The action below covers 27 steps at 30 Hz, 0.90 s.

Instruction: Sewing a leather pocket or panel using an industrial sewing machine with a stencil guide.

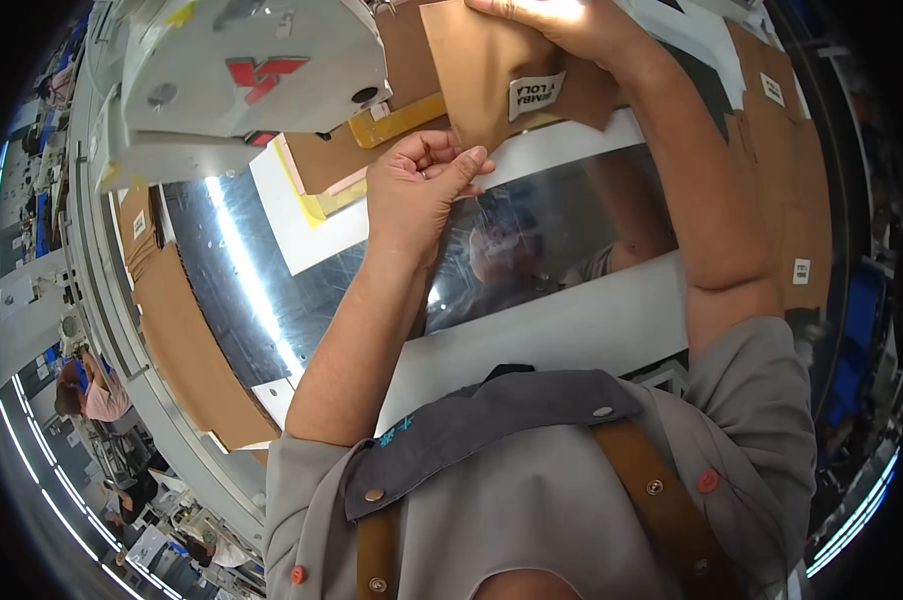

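While the left hand [411, 185] pinches the lower corner of a creased brown fabric panel [481, 75], right hand [583, 25] grips its top edge; glossy metal plate [556, 230] below.

The cloth [476, 75] goes from the left hand [421, 180] up to the right hand [566, 25]. The machine [261, 80] is ahead and to the left of the left hand. One pile [191, 350] is left of both hands, another pile [801, 210] right.
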Each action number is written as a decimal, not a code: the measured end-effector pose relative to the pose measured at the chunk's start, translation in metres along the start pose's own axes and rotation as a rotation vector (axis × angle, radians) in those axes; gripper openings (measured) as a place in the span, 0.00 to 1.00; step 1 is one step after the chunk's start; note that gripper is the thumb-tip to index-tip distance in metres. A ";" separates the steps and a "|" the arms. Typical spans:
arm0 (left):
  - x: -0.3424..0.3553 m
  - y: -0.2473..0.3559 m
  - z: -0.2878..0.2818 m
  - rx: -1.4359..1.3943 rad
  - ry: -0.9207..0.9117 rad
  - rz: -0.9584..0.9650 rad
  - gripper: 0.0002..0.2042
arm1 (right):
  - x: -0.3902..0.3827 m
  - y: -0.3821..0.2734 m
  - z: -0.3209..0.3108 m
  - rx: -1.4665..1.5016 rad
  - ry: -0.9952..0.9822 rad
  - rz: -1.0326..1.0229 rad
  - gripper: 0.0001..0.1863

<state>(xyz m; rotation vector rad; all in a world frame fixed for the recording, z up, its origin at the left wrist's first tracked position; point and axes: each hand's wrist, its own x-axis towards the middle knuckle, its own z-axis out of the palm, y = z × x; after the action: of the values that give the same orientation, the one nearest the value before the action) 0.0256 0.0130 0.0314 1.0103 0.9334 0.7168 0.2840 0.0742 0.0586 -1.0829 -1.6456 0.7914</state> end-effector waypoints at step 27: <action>-0.041 -0.024 -0.013 0.975 0.149 0.501 0.09 | -0.037 0.016 0.035 -0.301 -0.040 0.332 0.13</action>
<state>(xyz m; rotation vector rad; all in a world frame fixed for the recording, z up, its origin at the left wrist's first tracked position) -0.0020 -0.0252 0.0189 2.1239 1.2016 0.7534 0.2597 0.0463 0.0203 -1.5907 -1.6761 0.7943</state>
